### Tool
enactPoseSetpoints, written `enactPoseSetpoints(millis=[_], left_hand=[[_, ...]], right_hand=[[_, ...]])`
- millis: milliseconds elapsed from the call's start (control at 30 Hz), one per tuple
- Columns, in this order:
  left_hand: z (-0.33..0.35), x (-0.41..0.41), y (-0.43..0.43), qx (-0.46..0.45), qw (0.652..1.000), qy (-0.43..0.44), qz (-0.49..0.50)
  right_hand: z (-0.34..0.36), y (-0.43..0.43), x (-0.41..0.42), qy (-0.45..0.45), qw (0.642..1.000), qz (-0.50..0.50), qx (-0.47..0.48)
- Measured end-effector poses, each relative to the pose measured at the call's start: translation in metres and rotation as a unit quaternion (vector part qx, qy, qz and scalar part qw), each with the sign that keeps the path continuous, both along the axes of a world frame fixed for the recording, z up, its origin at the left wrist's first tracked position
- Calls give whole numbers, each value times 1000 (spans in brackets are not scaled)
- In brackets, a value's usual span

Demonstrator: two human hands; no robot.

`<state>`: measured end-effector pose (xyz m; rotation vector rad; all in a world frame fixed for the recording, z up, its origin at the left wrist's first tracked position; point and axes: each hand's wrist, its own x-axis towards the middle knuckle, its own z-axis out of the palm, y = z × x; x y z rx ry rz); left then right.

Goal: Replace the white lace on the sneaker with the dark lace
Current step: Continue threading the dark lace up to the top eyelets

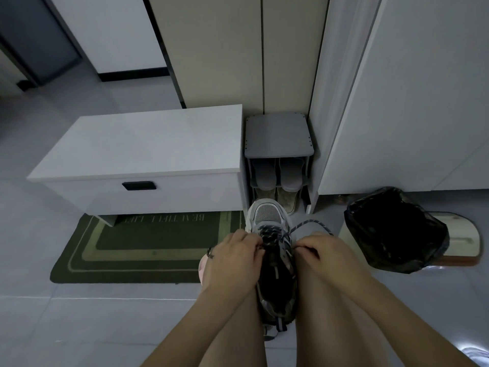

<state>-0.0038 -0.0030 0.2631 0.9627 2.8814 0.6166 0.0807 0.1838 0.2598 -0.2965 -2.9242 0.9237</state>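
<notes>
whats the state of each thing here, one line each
sneaker: between the legs, toe pointing away, front eyelets laced dark
dark lace: partly threaded, loose loop arcing right
left hand: pinches dark lace at the eyelets
right hand: pinches dark lace
drawer: shut
bin: open, black liner

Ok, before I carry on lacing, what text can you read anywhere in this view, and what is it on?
"BEAUTIFUL LIFE": on the green doormat, upside down to the camera and dim; the last letters are a best reading.
Sneaker and dark lace: no brand or label readable.
White bench, shoe rack, black bin bag: no text visible.
</notes>
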Motion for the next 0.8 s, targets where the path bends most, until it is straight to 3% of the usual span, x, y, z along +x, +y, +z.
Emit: enactPoseSetpoints(millis=[200, 367, 567, 800], left_hand=[[-11, -15, -4, -43, 999, 10, 21], [-11, -13, 0, 55, 997, 33, 43], [-21, 10, 18, 42, 999, 24, -4], [-19, 16, 27, 49, 995, -75, 35]], right_hand=[[2, 0, -10, -26, 999, -23, -1], [3, -3, -13, -25, 1000, -6, 15], [5, -5, -16, -23, 998, 14, 54], [-2, -14, -21, -50, 991, 0, 121]])
